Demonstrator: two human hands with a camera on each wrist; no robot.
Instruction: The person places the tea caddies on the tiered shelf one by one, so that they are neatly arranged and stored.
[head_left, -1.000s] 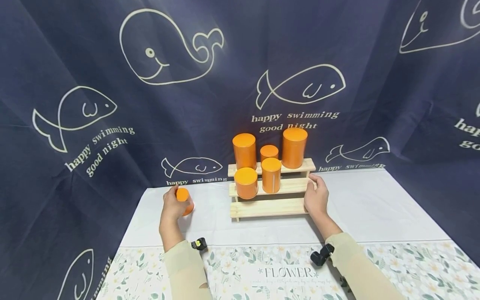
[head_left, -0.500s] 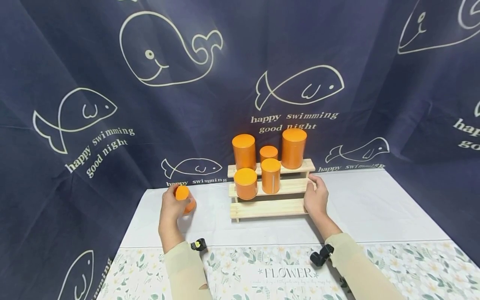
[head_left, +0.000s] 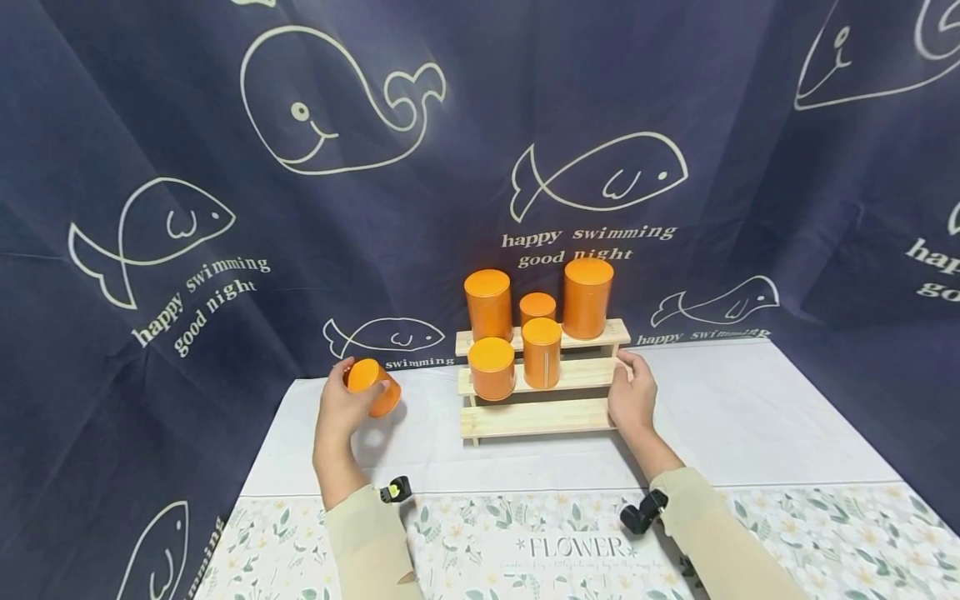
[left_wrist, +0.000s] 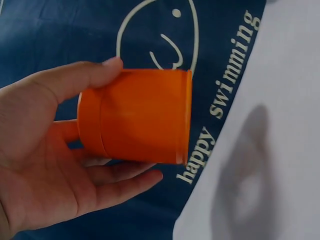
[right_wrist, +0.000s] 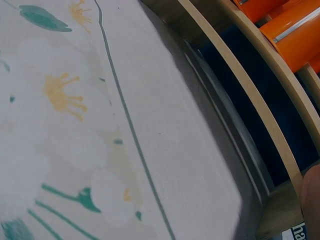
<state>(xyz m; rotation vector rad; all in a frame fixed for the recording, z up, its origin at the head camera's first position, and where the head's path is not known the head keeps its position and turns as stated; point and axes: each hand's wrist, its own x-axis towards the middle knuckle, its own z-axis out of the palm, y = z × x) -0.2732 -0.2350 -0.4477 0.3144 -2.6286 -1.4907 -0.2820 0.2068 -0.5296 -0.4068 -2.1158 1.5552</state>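
My left hand (head_left: 339, 410) grips a short orange canister (head_left: 366, 377) at the left, thumb on one side and fingers on the other. The canister is tilted and held above the white cloth; its shadow falls below it. In the left wrist view, the lidded end of the canister (left_wrist: 142, 115) lies toward the palm. At the right end of a three-step wooden rack (head_left: 536, 417), my right hand (head_left: 633, 396) holds the rack's edge. Only a sliver of that hand shows in the right wrist view, beside the wooden rack (right_wrist: 245, 85).
Three orange canisters stand on the rack's top step, including a tall one (head_left: 588, 300) at right. Two more, a squat one (head_left: 492, 368) and a narrower one (head_left: 542, 354), stand on the middle step. Behind hangs a dark blue curtain (head_left: 465, 208). A floral cloth (head_left: 480, 533) covers the front.
My left hand has lifted the canister off the white cloth and tilted it, with its base swinging slightly right. My right hand stays at the rack's end.
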